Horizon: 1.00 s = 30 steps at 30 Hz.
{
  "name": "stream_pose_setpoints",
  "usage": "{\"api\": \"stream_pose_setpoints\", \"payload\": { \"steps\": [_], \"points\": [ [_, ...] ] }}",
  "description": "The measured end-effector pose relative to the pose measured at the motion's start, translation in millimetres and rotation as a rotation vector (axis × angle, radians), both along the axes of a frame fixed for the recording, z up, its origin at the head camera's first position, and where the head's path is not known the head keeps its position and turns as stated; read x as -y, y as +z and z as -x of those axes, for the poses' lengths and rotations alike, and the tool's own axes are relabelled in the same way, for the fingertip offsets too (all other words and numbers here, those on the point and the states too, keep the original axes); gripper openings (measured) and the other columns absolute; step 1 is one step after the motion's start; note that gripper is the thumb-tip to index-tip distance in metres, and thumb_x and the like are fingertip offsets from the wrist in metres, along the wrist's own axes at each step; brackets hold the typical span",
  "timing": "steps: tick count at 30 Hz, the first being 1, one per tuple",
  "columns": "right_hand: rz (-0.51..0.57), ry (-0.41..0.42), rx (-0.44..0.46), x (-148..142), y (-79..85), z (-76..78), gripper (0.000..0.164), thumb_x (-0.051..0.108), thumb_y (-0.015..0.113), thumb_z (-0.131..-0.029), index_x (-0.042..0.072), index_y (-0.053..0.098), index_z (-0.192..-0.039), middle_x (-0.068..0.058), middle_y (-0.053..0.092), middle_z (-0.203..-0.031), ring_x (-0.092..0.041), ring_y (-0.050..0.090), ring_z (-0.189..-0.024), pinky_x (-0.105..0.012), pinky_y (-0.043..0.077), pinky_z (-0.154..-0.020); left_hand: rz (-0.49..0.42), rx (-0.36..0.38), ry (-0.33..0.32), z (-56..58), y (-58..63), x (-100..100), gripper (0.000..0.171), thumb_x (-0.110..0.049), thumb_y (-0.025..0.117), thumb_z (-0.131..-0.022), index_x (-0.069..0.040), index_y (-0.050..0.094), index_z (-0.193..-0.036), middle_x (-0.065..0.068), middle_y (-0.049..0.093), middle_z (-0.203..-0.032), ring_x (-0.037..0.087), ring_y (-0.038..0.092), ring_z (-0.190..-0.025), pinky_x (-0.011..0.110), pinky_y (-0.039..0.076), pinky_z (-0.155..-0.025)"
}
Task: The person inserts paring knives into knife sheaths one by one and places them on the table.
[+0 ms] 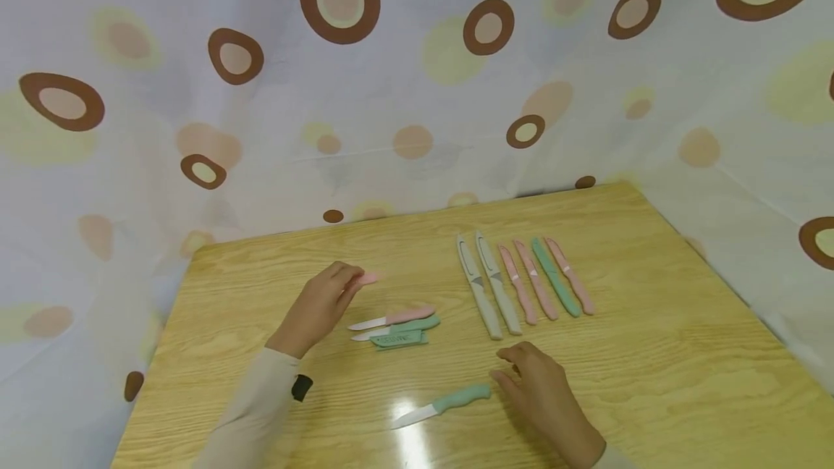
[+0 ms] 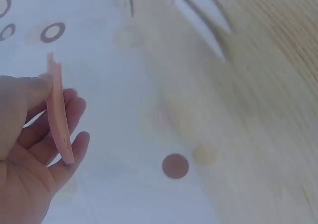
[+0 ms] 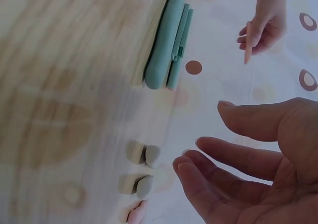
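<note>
A pink knife sheath (image 2: 58, 114) is pinched between the thumb and fingers of my left hand (image 1: 322, 306), raised over the table's left side. My right hand (image 1: 541, 389) holds nothing; its fingers are spread and loosely bent in the right wrist view. Just left of its fingertips lies a green-handled paring knife (image 1: 462, 398), its bare white blade pointing left. Between the hands, a pink-handled knife (image 1: 410, 315) and a second green-handled knife (image 1: 418, 325) lie side by side with bare blades. A green sheath (image 1: 399, 339) rests against the near side of these two.
Farther right, a row of sheathed knives lies on the wooden table (image 1: 651, 382): two grey knives (image 1: 485, 306), several pink ones (image 1: 573, 281) and one green knife (image 1: 559, 282). A patterned white cloth (image 1: 391, 93) hangs behind the table and along its sides.
</note>
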State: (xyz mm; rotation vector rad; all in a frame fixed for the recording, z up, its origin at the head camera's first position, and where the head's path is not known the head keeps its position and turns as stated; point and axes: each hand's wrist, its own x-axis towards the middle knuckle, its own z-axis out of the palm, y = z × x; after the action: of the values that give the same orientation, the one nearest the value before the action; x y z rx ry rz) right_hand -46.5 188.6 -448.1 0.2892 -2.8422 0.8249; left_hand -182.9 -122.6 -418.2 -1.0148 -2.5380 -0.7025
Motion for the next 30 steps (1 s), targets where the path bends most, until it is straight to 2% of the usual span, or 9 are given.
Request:
{"api": "stream_pose_setpoints", "payload": {
  "steps": [3,9,15,20,25,30],
  "points": [
    [0.005,0.025,-0.025,5.4,-0.9,4.6,0.024,0.011,0.075,-0.075,-0.002,0.067,-0.093,-0.011,0.063,-0.086,-0.020,0.060,-0.072,-0.027,0.053,-0.063,-0.007,0.002,-0.006,-8.5,6.8,7.9,0.020,-0.012,0.059,-0.091,-0.002,0.063,-0.108,0.003,0.060,-0.101,0.013,0.058,-0.088,0.026,0.050,-0.074],
    [-0.002,0.074,-0.065,21.1,-0.4,21.8,0.022,0.009,0.075,-0.075,-0.003,0.067,-0.092,-0.008,0.061,-0.082,-0.018,0.058,-0.071,-0.025,0.052,-0.063,-0.021,0.045,-0.033,-22.9,13.7,11.7,0.023,-0.011,0.061,-0.089,-0.004,0.063,-0.111,-0.001,0.059,-0.102,0.007,0.055,-0.083,0.021,0.049,-0.069],
    [-0.131,0.169,-0.134,40.1,4.6,52.9,0.022,0.009,0.071,-0.080,-0.005,0.066,-0.096,-0.009,0.060,-0.087,-0.019,0.057,-0.075,-0.028,0.052,-0.066,-0.048,0.099,-0.048,-33.9,15.0,9.0,0.022,-0.013,0.060,-0.091,-0.007,0.063,-0.111,-0.005,0.059,-0.104,0.004,0.054,-0.085,0.019,0.048,-0.071],
    [-0.242,0.246,-0.123,56.6,6.0,83.0,0.015,0.007,0.072,-0.079,0.000,0.067,-0.091,-0.006,0.058,-0.081,-0.018,0.056,-0.071,-0.027,0.050,-0.063,-0.045,0.112,-0.055,-38.1,10.7,7.9,0.023,-0.010,0.062,-0.089,-0.005,0.063,-0.112,-0.003,0.060,-0.105,0.005,0.055,-0.087,0.018,0.048,-0.073],
    [-0.347,0.317,-0.114,76.4,3.8,109.1,0.011,0.008,0.073,-0.078,0.003,0.068,-0.087,-0.005,0.060,-0.080,-0.018,0.056,-0.071,-0.025,0.050,-0.066,-0.035,0.108,-0.015,-38.6,9.5,13.5,0.023,-0.011,0.063,-0.088,-0.006,0.065,-0.111,-0.004,0.061,-0.103,0.004,0.056,-0.085,0.018,0.049,-0.071],
    [-0.301,0.358,-0.043,94.3,-3.5,126.0,0.006,0.006,0.071,-0.079,0.004,0.068,-0.084,-0.004,0.061,-0.079,-0.016,0.057,-0.072,-0.025,0.050,-0.068,-0.038,0.102,-0.012,-40.2,7.8,19.1,0.022,-0.011,0.064,-0.088,-0.006,0.065,-0.109,-0.003,0.061,-0.103,0.005,0.056,-0.085,0.018,0.049,-0.070]
  ]
}}
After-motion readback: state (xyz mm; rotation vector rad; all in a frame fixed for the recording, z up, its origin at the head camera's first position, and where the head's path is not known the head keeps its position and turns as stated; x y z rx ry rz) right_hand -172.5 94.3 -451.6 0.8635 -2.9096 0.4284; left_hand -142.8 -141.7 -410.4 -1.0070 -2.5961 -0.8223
